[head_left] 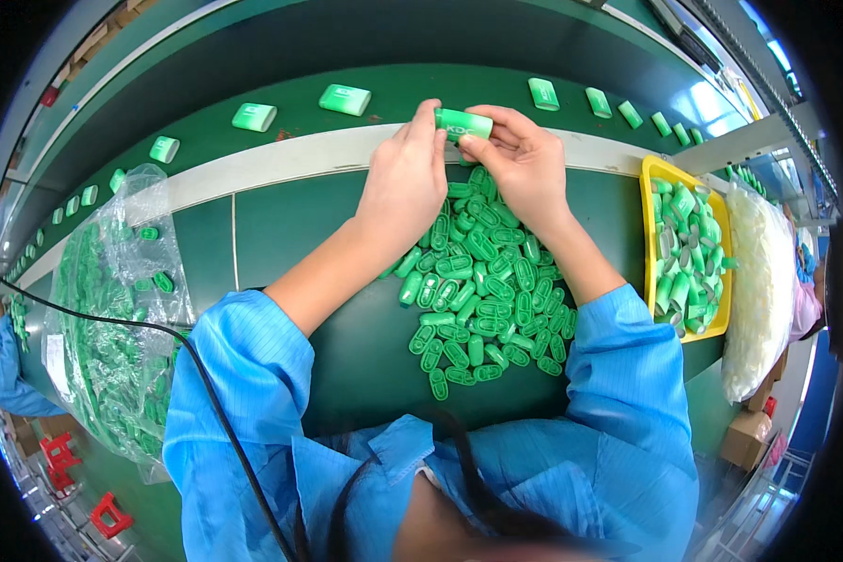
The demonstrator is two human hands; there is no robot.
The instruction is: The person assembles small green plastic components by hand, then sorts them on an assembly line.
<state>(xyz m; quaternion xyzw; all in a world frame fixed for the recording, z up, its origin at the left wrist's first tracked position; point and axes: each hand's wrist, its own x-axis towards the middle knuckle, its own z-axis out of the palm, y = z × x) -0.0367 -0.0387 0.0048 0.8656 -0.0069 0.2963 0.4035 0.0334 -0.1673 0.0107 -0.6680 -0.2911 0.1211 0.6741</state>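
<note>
Between my two hands is a small green-to-white plastic casing point(465, 125), held over the pale rail at the far side of the bench. My left hand point(408, 169) grips its left end, fingers closed round it. With thumb and fingers, my right hand point(525, 159) pinches its right end. Below my hands lies a loose heap of small green oval plastic caps point(487, 290), spread on the dark green bench. Whether a cap sits in the casing's left end is hidden by my fingers.
Beyond the pale rail point(290, 155), similar casings point(345, 99) lie spaced along a green conveyor point(403, 84). At right stands a yellow bin point(648, 234) of casings, beside a bulging clear bag point(757, 290). A plastic bag of green caps point(112, 328) lies left. A black cable point(112, 320) crosses my left arm.
</note>
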